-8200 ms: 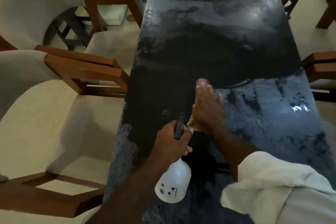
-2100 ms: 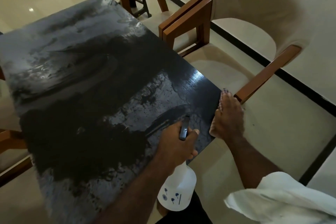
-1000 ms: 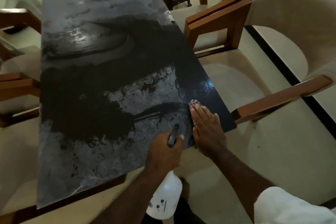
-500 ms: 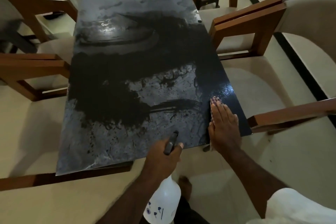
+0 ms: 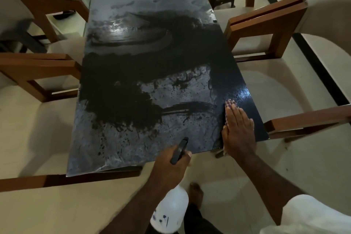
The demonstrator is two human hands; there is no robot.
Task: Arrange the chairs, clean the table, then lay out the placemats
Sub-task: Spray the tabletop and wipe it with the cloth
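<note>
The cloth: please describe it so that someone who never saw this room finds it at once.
Find the long dark table, wet and streaked, between the chairs. At its near right corner the right hand lies flat on the cloth. Only its checked edge shows past the fingertips, unlike the white spray bottle.

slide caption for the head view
Right hand presses a checked cloth on the black table; left hand grips a spray bottle.

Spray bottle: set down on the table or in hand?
In hand. The left hand grips the spray bottle at its neck, off the near edge of the table.
</note>
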